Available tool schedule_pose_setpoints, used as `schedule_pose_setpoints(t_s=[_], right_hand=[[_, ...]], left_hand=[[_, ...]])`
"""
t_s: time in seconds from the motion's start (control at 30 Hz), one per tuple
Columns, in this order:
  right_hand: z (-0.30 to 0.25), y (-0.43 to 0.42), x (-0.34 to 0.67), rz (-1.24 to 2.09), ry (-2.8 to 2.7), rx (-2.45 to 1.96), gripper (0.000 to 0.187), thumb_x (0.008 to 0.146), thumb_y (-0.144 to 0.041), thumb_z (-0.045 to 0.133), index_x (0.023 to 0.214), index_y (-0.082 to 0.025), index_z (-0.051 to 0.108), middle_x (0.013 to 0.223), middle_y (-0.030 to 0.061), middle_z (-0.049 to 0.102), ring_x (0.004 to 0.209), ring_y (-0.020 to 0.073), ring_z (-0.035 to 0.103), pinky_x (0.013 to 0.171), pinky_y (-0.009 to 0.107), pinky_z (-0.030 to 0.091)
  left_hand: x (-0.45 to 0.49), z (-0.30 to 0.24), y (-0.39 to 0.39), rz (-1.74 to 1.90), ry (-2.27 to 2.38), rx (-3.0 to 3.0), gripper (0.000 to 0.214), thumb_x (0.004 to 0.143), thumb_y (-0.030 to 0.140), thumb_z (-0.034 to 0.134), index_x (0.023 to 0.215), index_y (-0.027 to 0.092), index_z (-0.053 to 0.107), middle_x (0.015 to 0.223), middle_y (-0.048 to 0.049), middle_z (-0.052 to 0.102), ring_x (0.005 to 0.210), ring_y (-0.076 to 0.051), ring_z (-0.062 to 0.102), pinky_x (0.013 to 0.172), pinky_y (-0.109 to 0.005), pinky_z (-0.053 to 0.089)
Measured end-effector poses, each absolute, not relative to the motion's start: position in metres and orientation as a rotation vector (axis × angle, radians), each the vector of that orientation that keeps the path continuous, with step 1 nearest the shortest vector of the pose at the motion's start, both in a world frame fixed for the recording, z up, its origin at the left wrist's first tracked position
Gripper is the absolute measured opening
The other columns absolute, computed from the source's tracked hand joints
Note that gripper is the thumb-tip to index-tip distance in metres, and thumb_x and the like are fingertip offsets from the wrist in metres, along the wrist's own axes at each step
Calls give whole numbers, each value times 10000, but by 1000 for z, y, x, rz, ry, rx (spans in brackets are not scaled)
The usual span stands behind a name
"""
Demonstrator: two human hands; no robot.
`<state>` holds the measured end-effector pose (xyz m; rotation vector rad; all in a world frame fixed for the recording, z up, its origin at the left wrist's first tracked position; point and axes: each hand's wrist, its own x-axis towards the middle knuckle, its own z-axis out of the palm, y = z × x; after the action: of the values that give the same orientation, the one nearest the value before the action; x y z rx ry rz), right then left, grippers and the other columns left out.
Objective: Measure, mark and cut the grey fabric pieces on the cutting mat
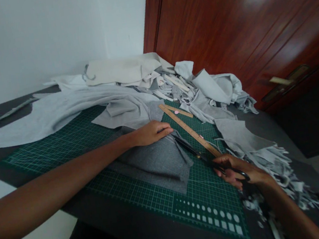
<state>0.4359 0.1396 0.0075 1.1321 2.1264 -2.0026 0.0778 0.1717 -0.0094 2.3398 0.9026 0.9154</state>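
Observation:
My left hand point(153, 132) is closed on the upper edge of a dark grey cloth point(153, 162) that lies on the green cutting mat point(121, 186). My right hand point(233, 170) grips black-handled scissors point(198, 154) by their loops. The scissor blades point up and left, and their tips reach the cloth's edge close to my left fingers. Just beyond the scissors lies a wooden ruler point(189, 130). A shorter wooden strip point(184, 112) crosses near its far end. Lighter grey fabric point(126, 114) lies behind my left hand.
A long pale cloth point(57, 110) and a folded cream fabric point(119, 70) lie at the back by the wall. Scraps point(178, 85) heap up at the back, and more fabric strips point(275, 162) line the right side. A wooden door point(237, 21) stands behind the table.

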Motion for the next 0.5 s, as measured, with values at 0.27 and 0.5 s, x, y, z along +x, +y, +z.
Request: schedule_pose_setpoints(t_s=[0.27, 0.5], right_hand=[[14, 136, 432, -2005, 2129, 1140, 691, 677, -835, 702, 849, -187, 533, 497, -103, 443, 350, 39, 333, 370, 178, 321], [12, 137, 433, -2054, 2090, 1134, 660, 691, -798, 725, 842, -187, 525, 491, -110, 419, 342, 41, 338, 352, 171, 313]], left_hand=[[79, -7, 170, 906, 923, 2320, 323, 1013, 338, 453, 740, 192, 543, 647, 20, 536, 630, -134, 543, 633, -264, 367], [79, -8, 170, 908, 920, 2320, 320, 1011, 326, 465, 742, 186, 569, 646, 13, 558, 627, -135, 551, 625, -264, 364]])
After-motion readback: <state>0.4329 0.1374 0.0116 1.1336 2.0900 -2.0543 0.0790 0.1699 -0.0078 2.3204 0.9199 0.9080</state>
